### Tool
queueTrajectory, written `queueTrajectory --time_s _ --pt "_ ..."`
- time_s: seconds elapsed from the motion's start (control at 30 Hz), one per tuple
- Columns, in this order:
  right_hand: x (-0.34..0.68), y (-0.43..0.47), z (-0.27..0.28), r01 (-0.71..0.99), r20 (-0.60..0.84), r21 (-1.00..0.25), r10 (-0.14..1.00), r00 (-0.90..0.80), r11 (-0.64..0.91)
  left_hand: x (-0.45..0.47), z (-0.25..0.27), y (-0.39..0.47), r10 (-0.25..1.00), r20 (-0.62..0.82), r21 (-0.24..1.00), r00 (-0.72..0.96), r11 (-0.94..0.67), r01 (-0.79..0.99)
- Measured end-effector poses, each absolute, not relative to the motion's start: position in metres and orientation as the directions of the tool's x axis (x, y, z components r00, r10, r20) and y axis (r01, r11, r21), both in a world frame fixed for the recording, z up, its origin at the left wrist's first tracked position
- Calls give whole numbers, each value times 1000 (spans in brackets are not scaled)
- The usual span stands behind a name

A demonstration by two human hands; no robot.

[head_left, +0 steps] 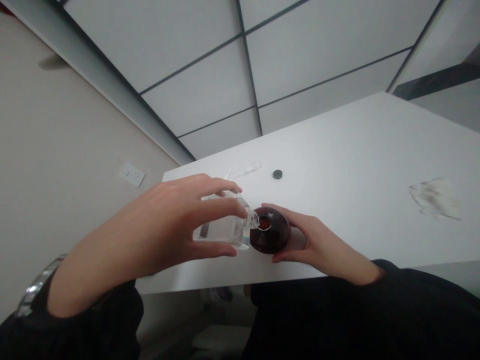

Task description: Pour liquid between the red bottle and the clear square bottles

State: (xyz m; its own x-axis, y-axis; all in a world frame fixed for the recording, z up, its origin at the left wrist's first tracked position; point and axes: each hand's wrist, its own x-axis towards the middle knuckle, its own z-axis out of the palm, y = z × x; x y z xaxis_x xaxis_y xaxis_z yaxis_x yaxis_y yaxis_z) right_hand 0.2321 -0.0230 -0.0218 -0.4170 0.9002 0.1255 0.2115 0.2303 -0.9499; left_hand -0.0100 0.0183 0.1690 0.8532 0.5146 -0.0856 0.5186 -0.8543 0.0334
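- White table point(356, 165) fills centre and right of frame; grey smudge point(435, 198) at right, small black cap point(277, 174) and clear dropper point(247, 170) upper centre.
- Left hand point(165, 225), centre-left, fingers clamped on clear bottle point(225, 227), tipped sideways, neck touching dark jar's mouth.
- Right hand point(322, 245) cups dark jar point(270, 231) at frame centre, fingers wrapped on its sides.
- Beige wall with socket point(132, 174) left; tiled floor point(210, 65) across top.
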Motion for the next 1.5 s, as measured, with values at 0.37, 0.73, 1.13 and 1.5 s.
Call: queueTrajectory --time_s 0.37,0.73,1.13,1.5 --pt "231 -24 -23 204 114 -956 905 -411 213 -9 169 19 509 -86 40 856 -857 514" --pt "231 -24 -23 191 106 -961 905 -411 200 -8 169 19 508 -84 11 858 -860 510" --pt "231 -25 -23 182 130 -958 905 -405 219 -5 171 19 483 -94 -6 871 -875 484" --pt "232 -25 -26 199 118 -956 904 -411 215 -3 172 19 479 -95 -14 873 -877 480"
